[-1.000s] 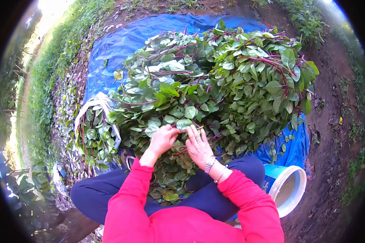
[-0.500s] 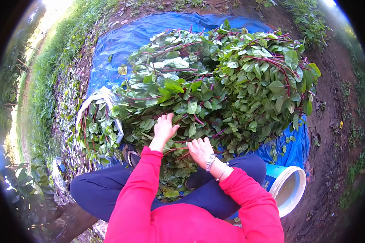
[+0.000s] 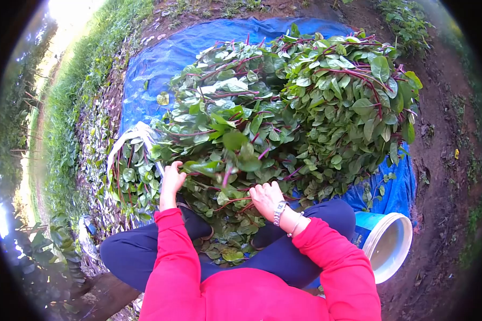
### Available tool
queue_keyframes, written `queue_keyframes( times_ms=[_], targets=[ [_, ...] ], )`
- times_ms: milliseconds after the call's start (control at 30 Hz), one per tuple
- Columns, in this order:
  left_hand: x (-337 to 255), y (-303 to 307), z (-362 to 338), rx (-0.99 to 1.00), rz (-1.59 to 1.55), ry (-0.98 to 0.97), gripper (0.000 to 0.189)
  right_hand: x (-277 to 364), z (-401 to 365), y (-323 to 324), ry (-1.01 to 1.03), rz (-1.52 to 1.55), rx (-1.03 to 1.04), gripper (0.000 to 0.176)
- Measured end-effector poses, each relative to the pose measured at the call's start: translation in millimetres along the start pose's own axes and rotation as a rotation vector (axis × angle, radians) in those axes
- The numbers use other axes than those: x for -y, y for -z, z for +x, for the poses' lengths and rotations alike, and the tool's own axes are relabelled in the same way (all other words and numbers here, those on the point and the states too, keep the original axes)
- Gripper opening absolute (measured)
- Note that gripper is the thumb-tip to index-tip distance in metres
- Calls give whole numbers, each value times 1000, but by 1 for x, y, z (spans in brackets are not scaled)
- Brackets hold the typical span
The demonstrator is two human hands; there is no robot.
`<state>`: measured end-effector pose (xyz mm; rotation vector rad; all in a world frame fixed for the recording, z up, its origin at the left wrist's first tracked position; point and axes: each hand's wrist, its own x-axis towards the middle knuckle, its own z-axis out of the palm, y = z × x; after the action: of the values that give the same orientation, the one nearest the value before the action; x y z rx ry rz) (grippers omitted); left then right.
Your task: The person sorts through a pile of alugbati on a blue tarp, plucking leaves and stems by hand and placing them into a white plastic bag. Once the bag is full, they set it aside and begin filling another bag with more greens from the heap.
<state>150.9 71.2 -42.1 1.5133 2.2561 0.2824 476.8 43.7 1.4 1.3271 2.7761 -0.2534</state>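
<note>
My right hand (image 3: pixel 266 200) is closed around thin reddish stems (image 3: pixel 233 201) low at the near side of a big heap of leafy greens with purple-red stems (image 3: pixel 219 96), which look like Malabar spinach. To its left, my left hand (image 3: pixel 172 181) is by the heap's near left edge, fingers curled, with a leafy stem (image 3: pixel 204 168) at its thumb; the grip itself is partly hidden. Between the hands, a sprig with a pink stem (image 3: pixel 227 176) is blurred by motion above the heap. Loose leaves (image 3: pixel 231 254) lie between my legs.
A blue tarp (image 3: pixel 150 80) lies under the heap. At left stands a white bag (image 3: pixel 115 150) holding more greens. A white-rimmed bucket (image 3: pixel 407 235) lies tipped beside my right knee. Brown soil (image 3: pixel 439 155) borders the right side; grass (image 3: pixel 69 107) grows at left.
My left hand has moved left and slightly down from the heap's middle. A blurred sprig now shows above the heap. My right hand keeps nearly the same place on the stems.
</note>
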Motion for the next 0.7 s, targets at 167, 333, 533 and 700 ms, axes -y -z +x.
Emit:
queue_keyframes(
  times_ms=[167,333,533,700],
  targets=[
    [-58,-16,-13,-215,-202,-296,16,2,-3,-1,38,-4,-29,7],
    [-117,-47,-12,-184,-198,-444,9,0,-5,-6,42,-1,34,8],
    [-154,-81,-5,-142,-111,-562,16,0,-8,-7,48,40,128,9],
    [-139,-102,29,523,25,-302,34,-2,-8,-6,39,93,118,9]
  ],
)
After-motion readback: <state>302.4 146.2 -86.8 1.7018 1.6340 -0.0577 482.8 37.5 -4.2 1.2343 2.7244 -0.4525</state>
